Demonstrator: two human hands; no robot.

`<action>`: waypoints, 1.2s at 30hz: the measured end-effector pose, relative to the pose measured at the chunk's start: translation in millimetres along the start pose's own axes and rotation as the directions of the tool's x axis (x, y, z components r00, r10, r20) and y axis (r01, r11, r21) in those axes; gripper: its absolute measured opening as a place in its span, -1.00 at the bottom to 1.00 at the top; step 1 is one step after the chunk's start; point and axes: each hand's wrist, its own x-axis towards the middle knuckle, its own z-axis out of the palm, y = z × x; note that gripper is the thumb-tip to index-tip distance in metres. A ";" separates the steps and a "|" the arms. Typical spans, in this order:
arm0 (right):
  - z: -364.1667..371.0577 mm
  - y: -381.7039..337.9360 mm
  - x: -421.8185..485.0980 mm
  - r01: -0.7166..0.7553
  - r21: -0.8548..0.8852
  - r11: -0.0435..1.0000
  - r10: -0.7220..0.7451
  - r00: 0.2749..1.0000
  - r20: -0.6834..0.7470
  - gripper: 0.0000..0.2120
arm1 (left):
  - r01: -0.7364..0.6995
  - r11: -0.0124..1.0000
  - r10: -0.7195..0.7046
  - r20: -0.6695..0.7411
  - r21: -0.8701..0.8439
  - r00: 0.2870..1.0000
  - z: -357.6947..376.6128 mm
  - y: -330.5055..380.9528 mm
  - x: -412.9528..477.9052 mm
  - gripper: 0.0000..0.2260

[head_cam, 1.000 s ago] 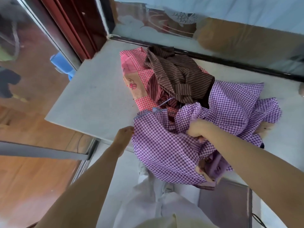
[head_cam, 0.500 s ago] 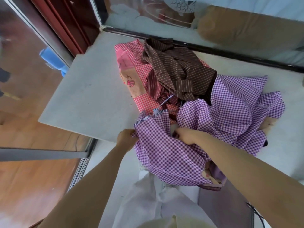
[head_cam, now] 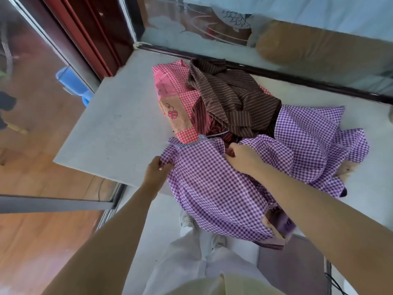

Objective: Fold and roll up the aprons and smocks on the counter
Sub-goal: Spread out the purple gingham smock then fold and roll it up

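A purple gingham smock (head_cam: 214, 194) lies crumpled at the counter's near edge, part of it hanging over the edge. My left hand (head_cam: 156, 171) pinches its left corner. My right hand (head_cam: 242, 156) grips a bunched fold at its upper middle. Behind it a brown striped apron (head_cam: 231, 101) is heaped on a pink checked apron (head_cam: 172, 96) with a cartoon patch. More purple gingham cloth (head_cam: 314, 141) spreads to the right.
The pale grey counter (head_cam: 119, 128) has bare surface left of the pile. A glass partition with a dark frame (head_cam: 297, 75) runs along its far edge. A blue stool (head_cam: 72, 81) stands on the wooden floor at left. My light trousers show below.
My right hand has shifted left and farther up the purple smock, gripping a new fold. My left hand has closed on the smock's left corner. The camera moved closer.
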 end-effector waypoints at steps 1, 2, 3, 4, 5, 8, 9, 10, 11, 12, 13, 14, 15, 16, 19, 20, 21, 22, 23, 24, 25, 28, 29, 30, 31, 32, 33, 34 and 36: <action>0.7 -11.2 0.2 -0.033 0.049 0.998 0.027 0.995 0.100 -0.60 | -0.001 1.000 0.002 0.028 -0.028 1.000 -0.7 1.1 -0.1 -0.79; 2.7 -17.3 0.1 -0.078 0.073 0.994 0.060 0.974 0.220 -0.57 | -0.002 0.999 0.004 0.052 -0.039 0.999 -2.2 1.9 -0.4 -0.79; 6.4 -18.1 0.0 -0.127 0.078 0.989 0.096 0.942 0.323 -0.58 | -0.007 0.999 0.009 0.066 -0.032 0.998 -4.0 2.3 -0.4 -0.79; 11.7 -15.2 2.3 -0.172 0.087 0.981 0.129 0.919 0.372 -0.61 | -0.008 1.000 0.009 0.066 -0.011 0.998 -7.4 2.7 1.1 -0.80; 15.4 -11.4 3.7 -0.205 0.116 0.972 0.152 0.922 0.357 -0.66 | -0.011 1.000 0.010 0.061 0.008 0.998 -10.7 3.4 2.1 -0.81; 15.9 -0.1 12.5 -0.261 0.352 0.899 0.222 0.964 0.147 -0.74 | -0.021 0.999 0.020 0.041 0.047 0.999 -21.2 3.3 8.8 -0.89; 12.6 3.4 14.9 -0.270 0.481 0.834 0.260 0.962 0.088 -0.75 | -0.034 0.999 0.032 0.028 0.039 0.999 -23.5 3.0 11.0 -0.91; 6.8 5.9 15.1 -0.269 0.608 0.747 0.314 0.949 0.034 -0.74 | -0.049 0.998 0.049 0.011 0.026 0.999 -24.4 4.5 14.4 -0.90; 0.4 7.9 14.6 -0.249 0.708 0.661 0.368 0.930 -0.017 -0.71 | -0.068 0.998 0.068 -0.018 0.011 0.998 -24.2 7.5 17.6 -0.90; -5.3 11.1 14.5 -0.222 0.763 0.607 0.424 0.903 -0.075 -0.67 | -0.092 0.996 0.091 -0.049 -0.015 0.995 -22.5 12.3 19.6 -0.89; -10.3 15.7 12.2 -0.185 0.801 0.569 0.476 0.869 -0.137 -0.64 | -0.127 0.991 0.123 -0.067 -0.048 0.990 -18.0 19.7 20.4 -0.87; -12.8 22.0 10.9 -0.160 0.815 0.556 0.508 0.842 -0.182 -0.63 | -0.154 0.985 0.147 -0.086 -0.083 0.985 -12.4 26.7 19.8 -0.86; -14.4 25.5 12.0 -0.131 0.815 0.565 0.504 0.836 -0.216 -0.63 | -0.174 0.978 0.163 -0.095 -0.116 0.982 -8.0 34.1 19.4 -0.83; -16.3 28.8 4.1 -0.121 0.809 0.576 0.479 0.851 -0.214 -0.60 | -0.175 0.975 0.167 -0.065 -0.139 0.984 -1.2 38.7 15.8 -0.80; -8.5 51.5 -16.8 -0.203 0.682 0.703 0.296 0.955 -0.021 -0.09 | -0.144 0.982 0.171 0.240 -0.123 0.956 11.2 39.0 1.3 -0.49; -4.0 60.5 -29.9 -0.256 0.538 0.803 0.261 0.963 0.070 0.08 | -0.172 0.985 0.161 0.381 -0.005 0.911 13.8 35.4 -5.9 -0.26; 1.6 71.0 -42.0 -0.296 0.331 0.896 0.262 0.954 0.143 0.20 | -0.257 0.952 0.141 0.505 0.168 0.852 16.6 27.7 -9.7 -0.08; 7.8 79.3 -53.2 -0.327 0.114 0.938 0.305 0.936 0.178 0.28 | -0.376 0.851 0.103 0.585 0.367 0.804 19.9 18.1 -9.2 0.01; 16.4 87.3 -69.9 -0.351 -0.036 0.936 0.351 0.916 0.196 0.33 | -0.478 0.692 0.055 0.621 0.541 0.782 25.8 6.8 -14.4 -0.03; 24.0 90.2 -84.7 -0.387 -0.115 0.915 0.403 0.894 0.196 0.35 | -0.523 0.518 0.010 0.607 0.677 0.795 31.8 -3.7 -19.1 -0.18; 35.6 97.6 -95.4 -0.416 -0.117 0.902 0.432 0.877 0.209 0.31 | -0.526 0.401 -0.013 0.579 0.750 0.815 38.1 -10.9 -27.0 -0.38; 88.0 117.1 -135.6 -0.407 -0.094 0.909 0.417 0.877 0.238 -0.33 | -0.487 0.412 0.010 0.530 0.770 0.848 57.8 -44.0 -68.2 -0.66; 104.9 119.9 -143.4 -0.404 -0.099 0.909 0.416 0.879 0.233 -0.53 | -0.461 0.461 0.019 0.511 0.758 0.859 60.9 -51.9 -78.5 -0.70; 122.7 119.8 -157.3 -0.387 -0.122 0.914 0.405 0.885 0.231 -0.62 | -0.431 0.518 0.029 0.488 0.739 0.872 62.7 -63.2 -96.0 -0.70; 136.6 114.5 -166.0 -0.342 -0.143 0.929 0.367 0.901 0.230 -0.66 | -0.383 0.574 0.005 0.465 0.724 0.885 61.6 -72.1 -108.3 -0.71; 149.9 104.4 -174.4 -0.283 -0.142 0.948 0.312 0.915 0.256 -0.67 | -0.328 0.640 -0.023 0.444 0.695 0.896 58.1 -81.9 -122.8 -0.70; 159.8 90.2 -179.3 -0.231 -0.144 0.962 0.267 0.906 0.329 -0.67 | -0.271 0.684 -0.067 0.428 0.677 0.901 53.1 -90.0 -132.9 -0.70; 167.3 70.3 -188.1 -0.183 -0.135 0.974 0.224 0.874 0.430 -0.66 | -0.216 0.707 -0.117 0.412 0.674 0.904 45.8 -99.1 -145.8 -0.71; 184.8 33.8 -201.1 -0.109 -0.114 0.988 0.155 0.790 0.593 -0.61 | -0.140 0.672 -0.247 0.398 0.727 0.883 25.8 -113.2 -164.3 -0.75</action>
